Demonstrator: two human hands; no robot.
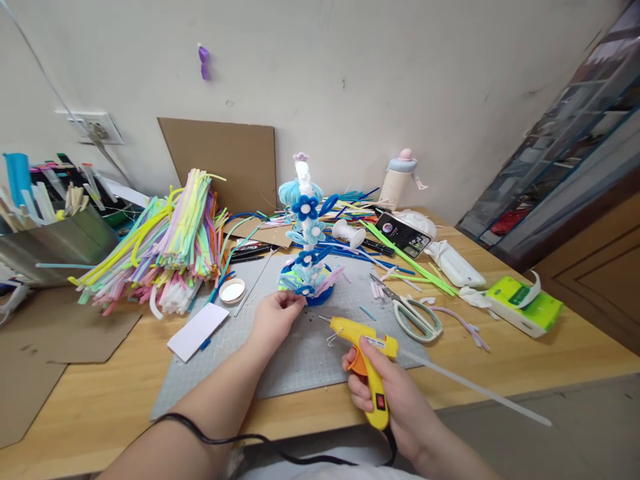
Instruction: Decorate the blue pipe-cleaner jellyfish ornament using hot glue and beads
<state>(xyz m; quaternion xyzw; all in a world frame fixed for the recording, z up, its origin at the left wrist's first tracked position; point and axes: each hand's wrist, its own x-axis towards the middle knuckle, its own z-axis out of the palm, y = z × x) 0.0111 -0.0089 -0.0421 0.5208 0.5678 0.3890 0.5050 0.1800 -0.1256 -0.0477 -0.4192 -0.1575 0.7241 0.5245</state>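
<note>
A tall blue and white pipe-cleaner flower figure (306, 230) stands on a blue round base on the grey cutting mat (300, 353). My left hand (274, 319) pinches a small blue flower piece at the front edge of that base. My right hand (387, 390) grips a yellow hot glue gun (367, 363) with an orange trigger. Its nozzle points left toward my left hand, a little short of it. A clear glue stick (480, 390) sticks out behind the gun to the right. The gun's black cord (260, 443) loops across my left forearm.
A big pile of pastel pipe cleaners (165, 243) lies left of the mat. Scissors (415, 313), a phone (403, 235), a green tissue pack (525, 307), a white card (197, 331), a small round lid (233, 291) and cardboard sheets (65, 327) crowd the wooden table (500, 360).
</note>
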